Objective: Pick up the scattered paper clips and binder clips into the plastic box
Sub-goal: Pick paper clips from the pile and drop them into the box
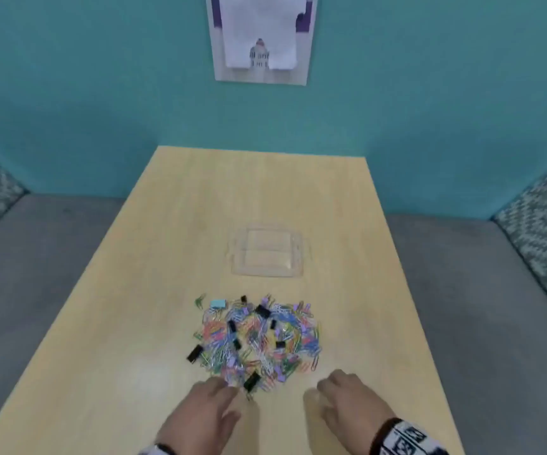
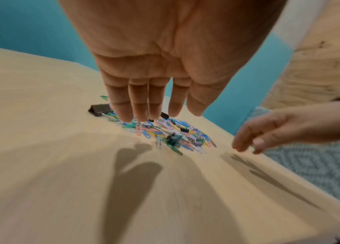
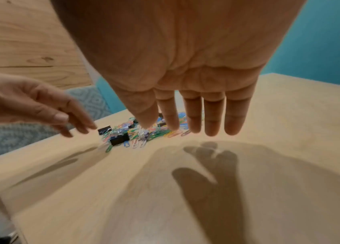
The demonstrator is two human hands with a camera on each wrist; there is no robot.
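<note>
While both hands [image 1: 275, 418] hover empty, fingers loose
Clips [image 1: 259, 339] piled on counter [image 1: 101, 323], box [image 1: 267, 252] behind.

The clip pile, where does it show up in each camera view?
Head: clip pile at lower centre, beyond both hands.
Left wrist: centre, under the left hand's fingertips.
Right wrist: centre-left, under the fingertips.
Shared landmark: the black binder clip at its near edge.

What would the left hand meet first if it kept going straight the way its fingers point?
Most likely the near edge of the clip pile, where a black binder clip lies just beyond the left hand; whether the fingers already touch is unclear.
</note>
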